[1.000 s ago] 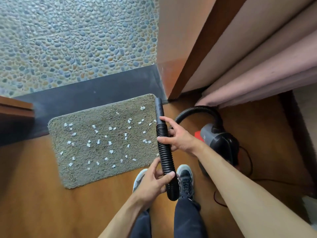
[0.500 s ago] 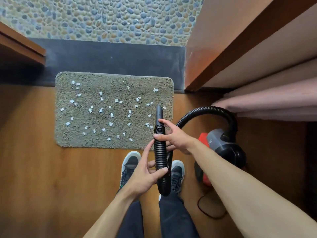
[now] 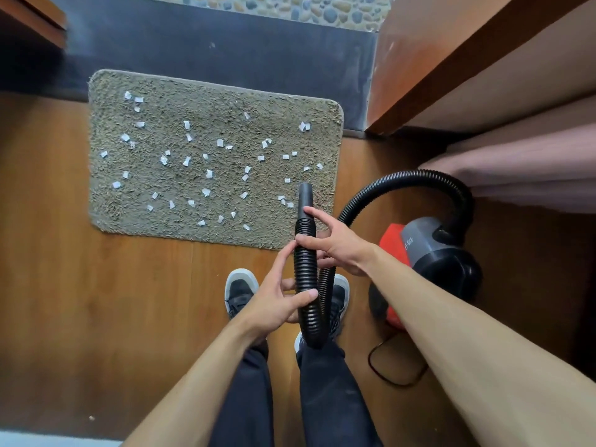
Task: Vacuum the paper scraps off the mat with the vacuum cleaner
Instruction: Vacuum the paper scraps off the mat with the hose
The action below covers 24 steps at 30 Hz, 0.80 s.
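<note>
A shaggy grey-brown mat lies on the wooden floor ahead of my feet, strewn with several small white paper scraps. I hold the black ribbed vacuum hose upright in front of me. My left hand grips its lower part, thumb across the ribs. My right hand holds it higher up, just under the smooth nozzle, which hangs over the mat's near right corner. The hose loops right to the red and grey vacuum cleaner on the floor.
A dark threshold strip and pebble floor lie beyond the mat. A wooden door frame and pink curtain stand at the right. A black power cord curls on the floor near my right shoe.
The view has swung so the mat now lies square ahead and closer. Both hands keep their hold on the hose, and the nozzle now sits over the mat's near right corner.
</note>
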Motion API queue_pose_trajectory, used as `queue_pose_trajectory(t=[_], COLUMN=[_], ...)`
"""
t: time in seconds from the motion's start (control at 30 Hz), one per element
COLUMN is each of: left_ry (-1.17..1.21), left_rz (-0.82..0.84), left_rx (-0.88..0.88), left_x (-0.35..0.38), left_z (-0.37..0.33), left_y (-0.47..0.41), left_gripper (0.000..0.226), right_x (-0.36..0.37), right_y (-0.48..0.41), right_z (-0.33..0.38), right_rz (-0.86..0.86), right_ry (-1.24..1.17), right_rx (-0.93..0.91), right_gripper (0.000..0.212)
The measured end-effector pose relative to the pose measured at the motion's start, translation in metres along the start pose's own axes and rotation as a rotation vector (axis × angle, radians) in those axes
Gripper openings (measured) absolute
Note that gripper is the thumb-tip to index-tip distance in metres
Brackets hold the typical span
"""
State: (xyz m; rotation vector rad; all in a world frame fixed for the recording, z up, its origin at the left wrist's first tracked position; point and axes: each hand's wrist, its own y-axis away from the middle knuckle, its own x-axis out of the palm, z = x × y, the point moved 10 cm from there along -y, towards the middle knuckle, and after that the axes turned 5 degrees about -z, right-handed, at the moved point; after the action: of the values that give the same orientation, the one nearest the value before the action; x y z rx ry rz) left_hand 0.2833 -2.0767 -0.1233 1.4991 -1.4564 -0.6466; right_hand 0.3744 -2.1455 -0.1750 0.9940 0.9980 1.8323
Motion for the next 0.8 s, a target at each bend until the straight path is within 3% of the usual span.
queue_pose_trajectory(t=[0.23,0.37,0.5,0.6,0.8], left_ry=[-0.003,-0.048,-0.085,-0.109,-0.138], left_rz=[0.007,0.017,0.022,0.016,-0.009], left_rx=[-0.056,-0.069,-0.084,-0.09,-0.088], left_x=[0.002,0.014,0.022,0.025,0.027], left_z=[0.007,0.011,0.021,0.031,0.049], left_y=[-0.014,-0.019,-0.023,-0.026,-0.034], left_gripper=[0.081,0.083,0.084,0.085,0.085], right_x=[-0.025,-0.068,-0.113,-0.143,-0.187], right_y=[0.007,0.033,0.069,0.094,0.113], right_z=[-0.038,-0.105,-0.191,-0.24,-0.257], right_rz=[-0.116,-0.402,-0.731,-0.93,-1.142], right_ry=[-0.281,-0.371,-0.347,-0.372,-0.302], right_rx=[-0.045,0.06,0.232,0.316,0.297], right_gripper=[0.064,0.03,0.022,0.032,0.088])
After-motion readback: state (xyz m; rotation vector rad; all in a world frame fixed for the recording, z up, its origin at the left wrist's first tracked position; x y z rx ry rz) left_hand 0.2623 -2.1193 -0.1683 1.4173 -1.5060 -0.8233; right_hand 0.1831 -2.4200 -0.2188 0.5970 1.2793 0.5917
